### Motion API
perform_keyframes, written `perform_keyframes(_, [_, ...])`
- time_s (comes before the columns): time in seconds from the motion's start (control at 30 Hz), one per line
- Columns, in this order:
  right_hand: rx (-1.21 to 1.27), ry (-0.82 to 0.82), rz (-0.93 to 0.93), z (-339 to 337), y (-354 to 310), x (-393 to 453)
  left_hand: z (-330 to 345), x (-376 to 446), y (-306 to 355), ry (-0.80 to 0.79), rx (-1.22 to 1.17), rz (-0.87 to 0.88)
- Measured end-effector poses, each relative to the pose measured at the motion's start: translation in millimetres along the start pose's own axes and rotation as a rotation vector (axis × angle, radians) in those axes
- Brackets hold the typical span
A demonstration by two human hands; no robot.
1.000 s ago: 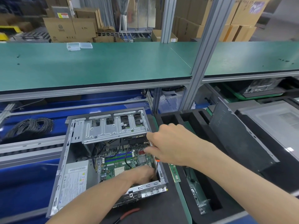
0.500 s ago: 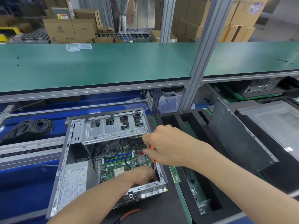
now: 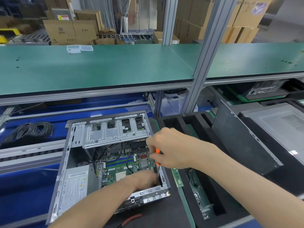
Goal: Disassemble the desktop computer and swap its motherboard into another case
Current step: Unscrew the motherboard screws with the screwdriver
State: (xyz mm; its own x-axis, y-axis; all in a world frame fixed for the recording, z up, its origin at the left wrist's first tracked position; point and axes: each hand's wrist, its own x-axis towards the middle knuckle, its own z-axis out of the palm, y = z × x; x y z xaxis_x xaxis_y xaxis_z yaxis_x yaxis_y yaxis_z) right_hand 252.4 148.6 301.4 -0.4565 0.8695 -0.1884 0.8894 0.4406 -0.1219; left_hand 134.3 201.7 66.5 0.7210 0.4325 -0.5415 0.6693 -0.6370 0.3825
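An open desktop case lies on its side on the bench, with a green motherboard inside. A silver drive cage spans its far end and a grey power supply fills its left side. My right hand grips an orange-handled screwdriver, shaft pointing down into the case's near right corner. My left hand reaches inside the case at that corner, resting over the board near the screwdriver tip; its fingers are hidden.
A black foam tray with slots stands to the right, and a RAM stick lies on its edge. A dark side panel leans further right. Red-handled pliers lie in front of the case. A cable coil sits at left.
My right hand has shifted slightly left and up over the case, showing more of the orange screwdriver handle. My left hand stays in the near right corner.
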Motion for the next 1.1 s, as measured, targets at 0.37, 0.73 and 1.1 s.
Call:
perform_keyframes(0.37, [-0.163,0.093,0.088,1.7,-2.1,1.2,-1.9,1.1,5.1,-0.058,-0.140,-0.138])
perform_keyframes(0.73, [-0.064,0.077,0.004,-0.9,-4.7,-0.7,-4.8,-3.4,12.5,-0.045,-0.273,-0.165])
perform_keyframes(1.1, [0.146,-0.062,-0.099,-2.6,-0.3,0.8,-5.5,-5.0,13.5,0.012,-0.301,-0.123])
